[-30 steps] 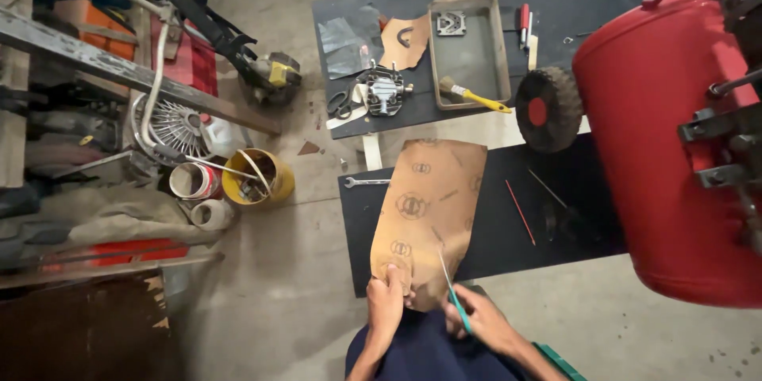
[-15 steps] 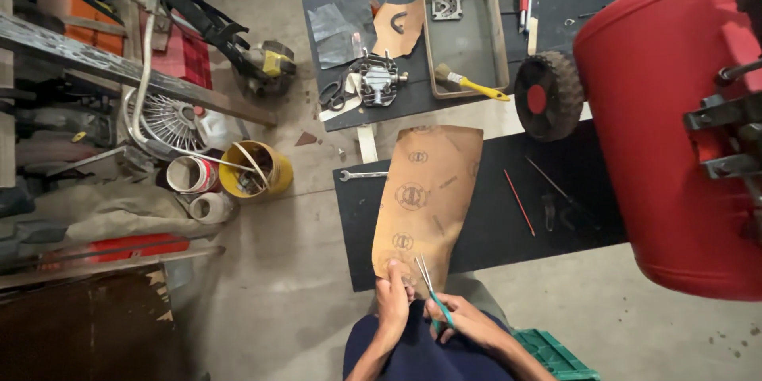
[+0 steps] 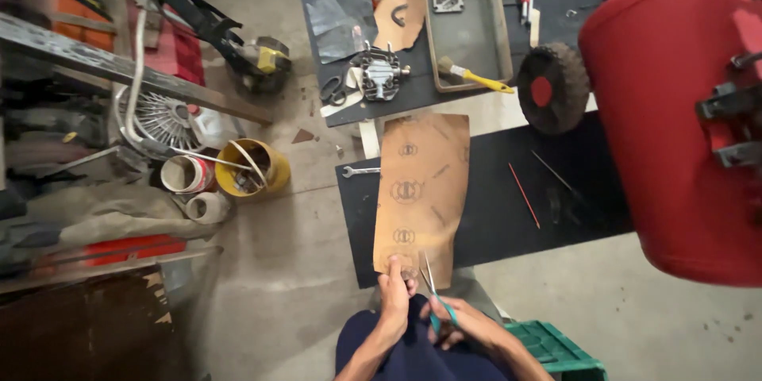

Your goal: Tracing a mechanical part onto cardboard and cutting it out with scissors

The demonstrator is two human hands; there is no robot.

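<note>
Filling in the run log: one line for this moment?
left hand: grips brown sheet edge | right hand: scissors at sheet | sheet on black mat

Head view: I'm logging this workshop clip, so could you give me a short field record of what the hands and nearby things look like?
left hand: pinches the near edge of the brown sheet
right hand: holds scissors, blades at the sheet's near edge
sheet: flat, lying lengthwise across a black mat
beside sheet: wrench to its left, thin red rod to its right
far mat: grey tray, yellow-handled brush
right: red tank, black wheel
</note>
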